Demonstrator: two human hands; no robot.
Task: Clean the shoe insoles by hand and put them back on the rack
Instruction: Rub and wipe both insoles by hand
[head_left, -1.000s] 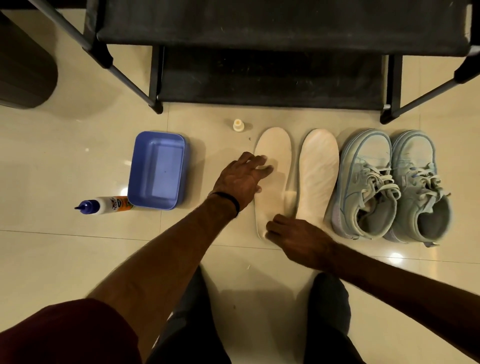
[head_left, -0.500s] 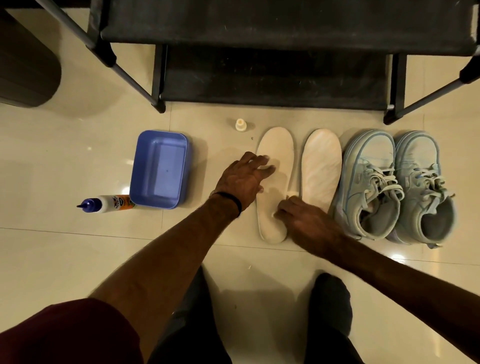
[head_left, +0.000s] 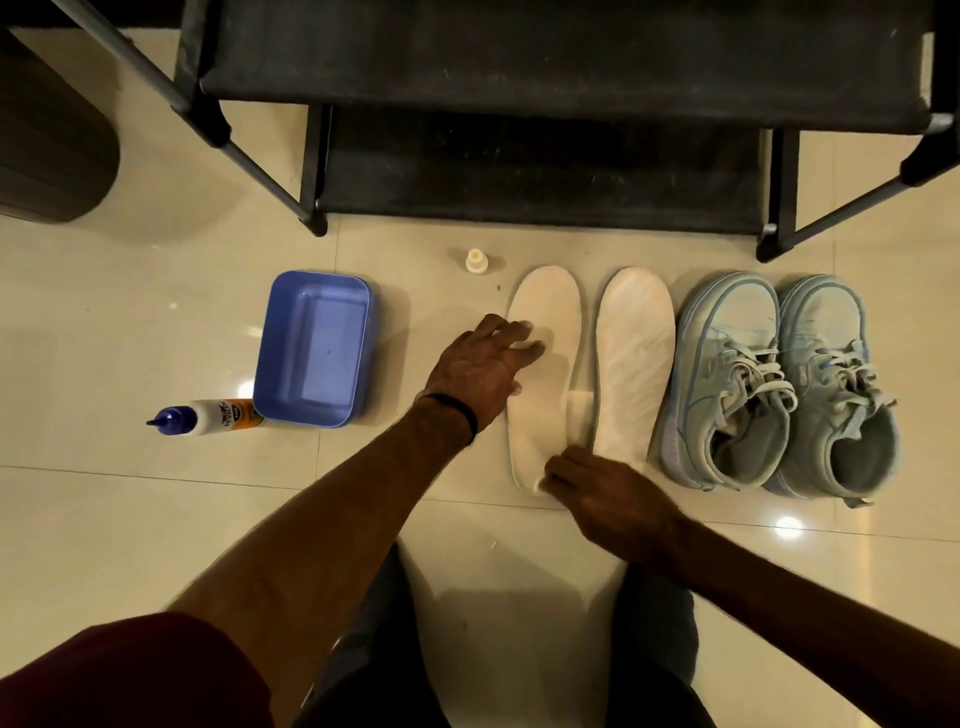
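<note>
On the pale tiled floor (head_left: 130, 519), in front of a black shoe rack (head_left: 519, 171) at the far side, two white insoles lie side by side, toes pointing away. The left insole (head_left: 550, 312) is under both hands; the right insole (head_left: 634, 353) lies just beside it, untouched, with a small piece of white cloth or paper (head_left: 581, 410) showing in the gap between them.

The left hand (head_left: 480, 371) rests on the left edge of the left insole about midway along it, fingers spread and nearly straight, pressing it flat to the floor; a dark band (head_left: 457, 408) circles that wrist. The right hand (head_left: 608, 493) is at the near heel end of the same insole, fingers curled down against it. Whether it pinches the insole, holds part of the white piece, or only presses cannot be told.

To the right of the insoles stands a pair of light blue sneakers (head_left: 779, 384), laces loose, touching each other. To the left, well apart from the insoles, sits a blue plastic tub (head_left: 314, 348), and a white bottle with a blue nozzle (head_left: 208, 415) lies on its side against the tub's near left corner. A small white cap (head_left: 476, 260) stands near the toe of the left insole.
</note>
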